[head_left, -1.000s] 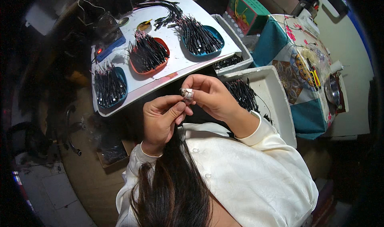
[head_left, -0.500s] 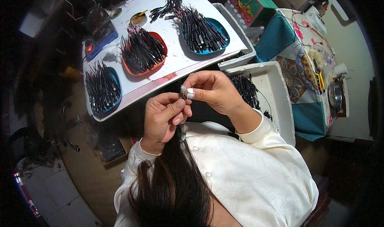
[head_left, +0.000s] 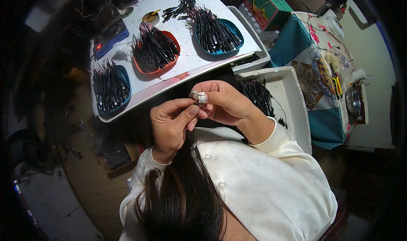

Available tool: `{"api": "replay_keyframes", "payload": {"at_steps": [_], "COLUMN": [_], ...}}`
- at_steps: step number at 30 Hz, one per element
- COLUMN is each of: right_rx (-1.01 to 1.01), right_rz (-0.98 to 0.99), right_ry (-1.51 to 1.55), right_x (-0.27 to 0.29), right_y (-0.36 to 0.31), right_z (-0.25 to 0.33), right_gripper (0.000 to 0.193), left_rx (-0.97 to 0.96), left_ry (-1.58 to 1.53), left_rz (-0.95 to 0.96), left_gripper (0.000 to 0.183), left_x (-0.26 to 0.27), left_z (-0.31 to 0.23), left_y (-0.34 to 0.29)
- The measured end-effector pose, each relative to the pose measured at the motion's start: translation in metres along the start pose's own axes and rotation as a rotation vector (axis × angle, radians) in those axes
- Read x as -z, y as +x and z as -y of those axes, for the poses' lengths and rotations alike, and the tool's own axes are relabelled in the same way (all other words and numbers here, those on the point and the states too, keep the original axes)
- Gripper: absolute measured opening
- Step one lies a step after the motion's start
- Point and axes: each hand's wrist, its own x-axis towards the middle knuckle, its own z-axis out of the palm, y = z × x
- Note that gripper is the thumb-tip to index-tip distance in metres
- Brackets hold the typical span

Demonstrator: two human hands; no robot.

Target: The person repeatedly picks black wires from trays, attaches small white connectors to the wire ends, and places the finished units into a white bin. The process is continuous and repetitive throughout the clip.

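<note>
My left hand (head_left: 171, 121) and my right hand (head_left: 227, 102) meet in front of my chest, near the front edge of the table. Both are closed in a pinch, with the fingertips touching. White wrapping (head_left: 202, 98) shows around a fingertip of my right hand. Something small, thin and dark lies between the fingertips, mostly hidden by them; its kind cannot be made out. Beyond the hands, bundles of short black cables fill an orange tray (head_left: 174, 38), a blue tray on the right (head_left: 234, 29) and a blue tray on the left (head_left: 124, 77).
On the white table (head_left: 148, 86) stand a blue device (head_left: 111, 45) with a red light and a small round tin (head_left: 150, 18). Loose cables (head_left: 180, 1) lie at the back. A white foam box (head_left: 292, 101) with black cables stands at right, beside a cloth-covered table (head_left: 326, 126).
Both hands stay pinched together, with only slight shifts of the fingers. The table and its trays appear a little farther up and right, as the view has shifted slightly.
</note>
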Motion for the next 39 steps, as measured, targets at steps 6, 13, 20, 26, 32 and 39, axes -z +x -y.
{"api": "replay_keyframes", "payload": {"at_steps": [6,13,20,26,32,39], "right_rx": [-0.086,0.254,0.443,0.989,0.731,0.659], "right_rz": [0.045,-0.136,-0.324,-0.186,-0.754,-0.944], "right_ry": [0.131,-0.189,-0.913,-1.776,-1.491,-1.896], "right_x": [0.004,0.012,0.01,0.014,0.057,0.102], "right_y": [0.001,0.0,-0.007,0.008,0.019,0.079], "right_z": [-0.01,-0.01,-0.001,0.005,0.074,0.13], "right_gripper": [0.024,0.022,0.01,0.033,0.012,0.016], "left_rx": [-0.034,-0.048,-0.023,0.059,0.195,0.198], "left_ry": [0.133,0.194,0.339,0.35,0.068,0.004], "left_rz": [-0.002,-0.066,-0.107,-0.149,-0.18,-0.204], "left_gripper": [0.014,0.014,0.015,0.013,0.01,0.009], "left_x": [-0.002,0.002,0.005,0.012,0.02,0.016], "left_z": [0.001,0.006,0.017,0.028,0.036,0.037], "left_y": [-0.006,0.001,0.013,0.023,0.041,0.049]}}
